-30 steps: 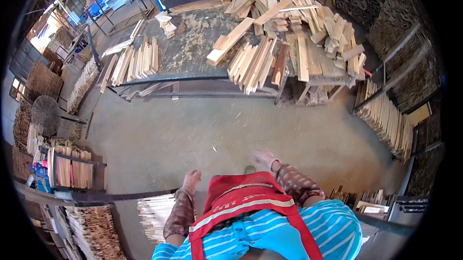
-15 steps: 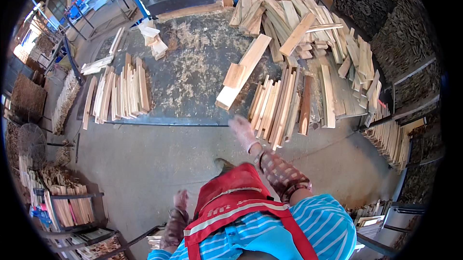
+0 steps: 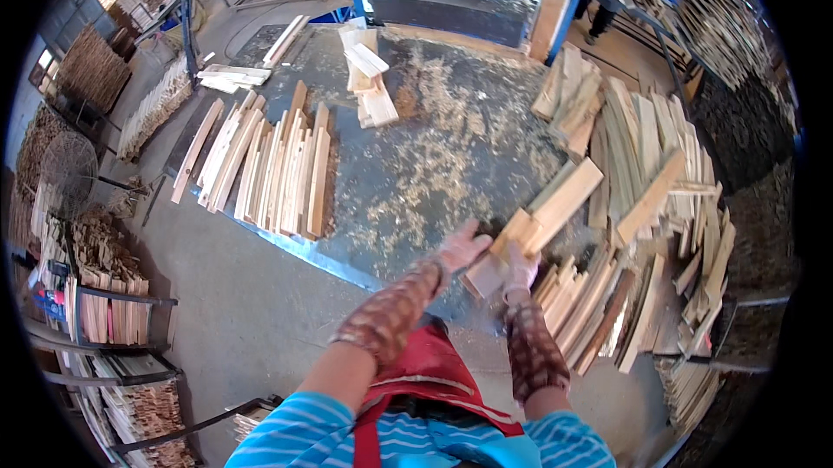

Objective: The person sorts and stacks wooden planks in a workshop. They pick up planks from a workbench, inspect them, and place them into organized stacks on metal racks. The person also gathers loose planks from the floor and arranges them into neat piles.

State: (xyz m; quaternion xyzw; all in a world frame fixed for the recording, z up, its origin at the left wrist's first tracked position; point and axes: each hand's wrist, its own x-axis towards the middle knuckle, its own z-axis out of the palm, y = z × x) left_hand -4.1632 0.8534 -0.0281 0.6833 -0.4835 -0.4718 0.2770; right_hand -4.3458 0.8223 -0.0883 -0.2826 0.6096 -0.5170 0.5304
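At the near edge of the sawdust-strewn steel table (image 3: 434, 173), you are reaching forward with both gloved hands toward a pale wooden board (image 3: 540, 223). Your left hand (image 3: 460, 249) is lying with its fingers spread and loosely extended, the fingertips touching the near left side of the board; it is not clenching. Your right hand (image 3: 519, 268) is curling around the board's near end and is gripping it from below and from the right. The board is lying slanted, its far end pointing up and to the right, and it is resting on the edge of a loose heap of planks (image 3: 642, 208) that is covering the right part of the table.

Both forearms are wearing patterned brown sleeves (image 3: 386, 316), and a red apron (image 3: 416, 373) is sitting over a blue striped shirt (image 3: 295, 433).

The planks in the heap are flat, rectangular and rough-sawn, light tan with some darker pieces, and they are lying crossed at many angles. On the left part of the table, a row of narrow slats (image 3: 269, 160) is lying side by side in parallel. Further back, a small stack of short blocks (image 3: 369, 78) is standing in the sawdust. The table surface is dark, flat metal, dusted with pale shavings.
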